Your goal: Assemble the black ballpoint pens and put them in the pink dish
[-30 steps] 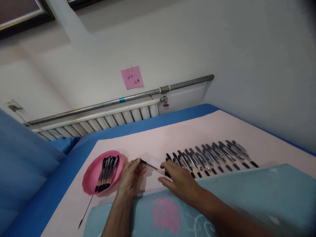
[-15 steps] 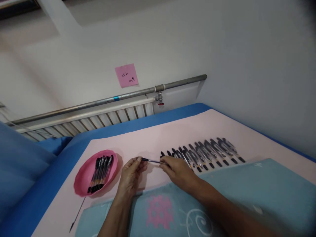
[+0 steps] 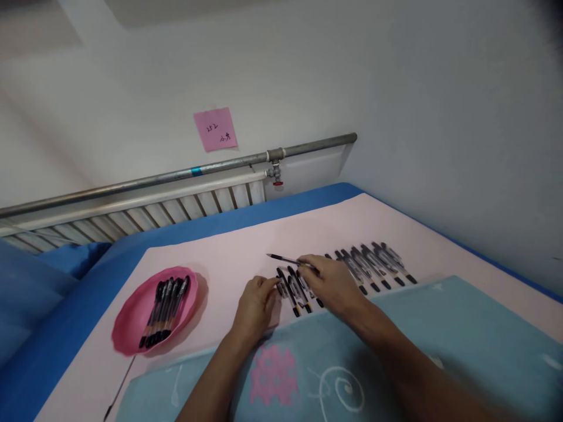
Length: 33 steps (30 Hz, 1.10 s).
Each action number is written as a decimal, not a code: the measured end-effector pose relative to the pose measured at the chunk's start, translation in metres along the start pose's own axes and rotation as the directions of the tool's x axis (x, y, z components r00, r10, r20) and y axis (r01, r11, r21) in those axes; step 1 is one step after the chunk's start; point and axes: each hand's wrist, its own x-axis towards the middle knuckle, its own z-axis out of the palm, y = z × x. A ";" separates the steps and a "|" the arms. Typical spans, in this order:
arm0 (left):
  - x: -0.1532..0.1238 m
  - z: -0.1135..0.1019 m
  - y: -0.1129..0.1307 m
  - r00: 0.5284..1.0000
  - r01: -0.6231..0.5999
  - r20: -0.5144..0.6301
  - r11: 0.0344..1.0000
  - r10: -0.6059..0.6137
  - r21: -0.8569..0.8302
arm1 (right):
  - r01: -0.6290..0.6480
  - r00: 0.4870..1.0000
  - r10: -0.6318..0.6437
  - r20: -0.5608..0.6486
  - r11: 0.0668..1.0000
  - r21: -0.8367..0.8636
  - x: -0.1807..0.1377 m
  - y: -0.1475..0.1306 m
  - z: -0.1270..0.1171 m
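Observation:
My right hand (image 3: 333,285) pinches a thin pen refill (image 3: 285,259) whose dark tip points left, held just above the pink sheet (image 3: 246,252). It hovers over the left end of a row of black pens (image 3: 369,266) laid side by side. My left hand (image 3: 255,306) rests with curled fingers at the leftmost pen of that row (image 3: 288,291), fingertips touching it. A pink dish (image 3: 127,328) at the left holds several more black pens (image 3: 165,310).
A light blue patterned cloth (image 3: 396,351) covers the near edge under my forearms. A loose thin refill (image 3: 118,390) lies at the lower left. Blue bedding (image 3: 65,346), a radiator (image 3: 132,211) with a metal pipe (image 3: 308,146), and a pink sticky note (image 3: 215,129) lie beyond.
My left hand let go of the refill's end and moved right to the row of pens. My right hand lifted the refill up and to the right over the row.

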 end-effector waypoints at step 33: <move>0.003 -0.043 -0.012 0.658 0.115 0.143 -0.089 -0.740 -0.989 | 0.051 0.959 -0.119 0.258 0.965 0.256 -0.018 -0.030 0.025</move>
